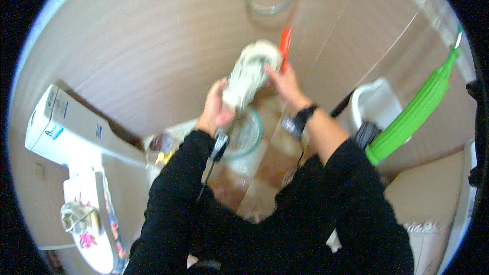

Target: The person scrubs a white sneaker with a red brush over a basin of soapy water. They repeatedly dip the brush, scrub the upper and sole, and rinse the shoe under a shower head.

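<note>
A pale, off-white shoe [245, 79] is held up in front of me above a round basin with a teal rim [261, 133]. My left hand [218, 109] grips its lower left end, fingers wrapped round it. My right hand [286, 85] is closed at the shoe's right side, by its opening. From that hand a red brush handle [286, 46] sticks up; the brush's head is hidden. The basin's contents look pale and cannot be made out clearly. Both wrists carry small dark devices.
On the left stands a white toilet [102, 234] with another pale shoe [79, 217] on its flowered lid. A green folded cloth or umbrella [417, 109] hangs at the right, near a white bin [377, 99]. A grey hose [272, 9] loops down the tiled wall.
</note>
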`<action>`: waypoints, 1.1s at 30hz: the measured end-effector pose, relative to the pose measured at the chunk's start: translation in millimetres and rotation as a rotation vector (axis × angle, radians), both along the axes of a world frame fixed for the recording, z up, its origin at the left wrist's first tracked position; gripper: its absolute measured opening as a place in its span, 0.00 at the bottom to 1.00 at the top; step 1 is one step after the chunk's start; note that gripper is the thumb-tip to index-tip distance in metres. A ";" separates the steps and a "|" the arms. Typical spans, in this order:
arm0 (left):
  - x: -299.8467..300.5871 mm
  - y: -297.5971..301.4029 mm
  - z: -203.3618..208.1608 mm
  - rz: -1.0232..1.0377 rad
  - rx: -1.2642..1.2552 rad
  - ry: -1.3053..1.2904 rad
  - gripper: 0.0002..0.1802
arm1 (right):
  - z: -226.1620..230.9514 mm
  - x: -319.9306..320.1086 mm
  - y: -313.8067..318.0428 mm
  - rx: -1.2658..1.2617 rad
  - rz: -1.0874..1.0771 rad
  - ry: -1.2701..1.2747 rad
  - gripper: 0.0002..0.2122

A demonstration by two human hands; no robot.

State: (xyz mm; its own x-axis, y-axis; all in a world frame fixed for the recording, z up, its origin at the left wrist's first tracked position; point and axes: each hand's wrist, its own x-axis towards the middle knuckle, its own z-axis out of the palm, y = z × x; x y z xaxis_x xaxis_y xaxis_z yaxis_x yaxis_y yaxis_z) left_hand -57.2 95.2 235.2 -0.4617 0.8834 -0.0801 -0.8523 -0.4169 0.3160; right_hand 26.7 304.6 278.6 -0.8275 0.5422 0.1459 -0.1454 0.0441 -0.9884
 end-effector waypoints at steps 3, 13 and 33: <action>1.3 8.3 -9.8 -0.010 -0.054 0.036 0.25 | -6.2 1.7 -1.0 0.089 0.110 0.066 0.19; 5.3 17.8 -24.0 0.057 -0.212 0.095 0.23 | 67.0 18.8 64.2 0.890 -0.248 -0.380 0.22; -5.3 7.9 -85.6 0.096 -0.467 -0.001 0.22 | 561.9 -77.9 86.9 -0.047 0.082 0.444 0.13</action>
